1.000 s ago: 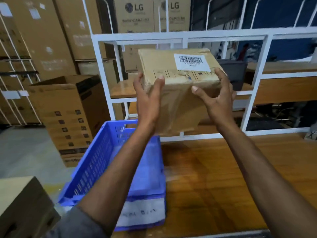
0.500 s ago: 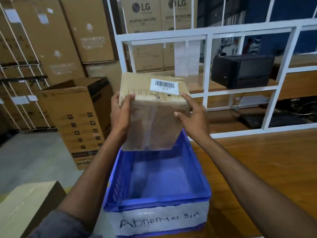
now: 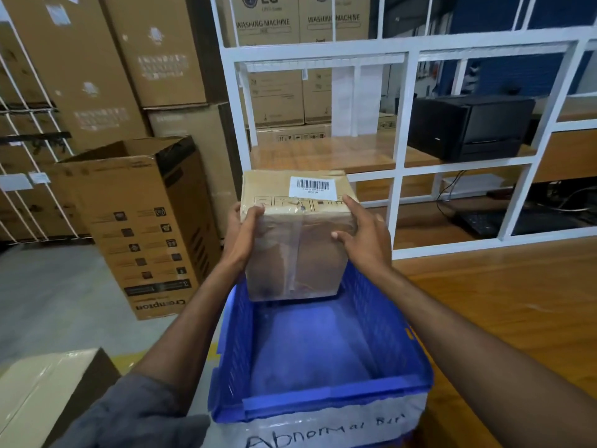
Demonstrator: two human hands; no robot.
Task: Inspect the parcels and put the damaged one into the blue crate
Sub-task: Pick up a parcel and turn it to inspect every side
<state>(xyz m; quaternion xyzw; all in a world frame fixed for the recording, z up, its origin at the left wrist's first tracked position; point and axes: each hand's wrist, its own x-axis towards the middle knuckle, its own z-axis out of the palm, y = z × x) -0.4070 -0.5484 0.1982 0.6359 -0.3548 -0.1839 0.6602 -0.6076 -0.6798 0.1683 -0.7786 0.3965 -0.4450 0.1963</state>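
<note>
While left hand [image 3: 239,236] and right hand [image 3: 366,236] grip the parcel [image 3: 295,247] in the crate [image 3: 326,407], crate's sitting on a wood table [image 3: 517,302]. Behind it, cartons [image 3: 97,76] and a white rack [image 3: 400,150].

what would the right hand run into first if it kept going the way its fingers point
The parcel. The right hand points up and to the left, and its fingers grip the parcel's right edge, so there is no gap and nothing lies between them.
</note>
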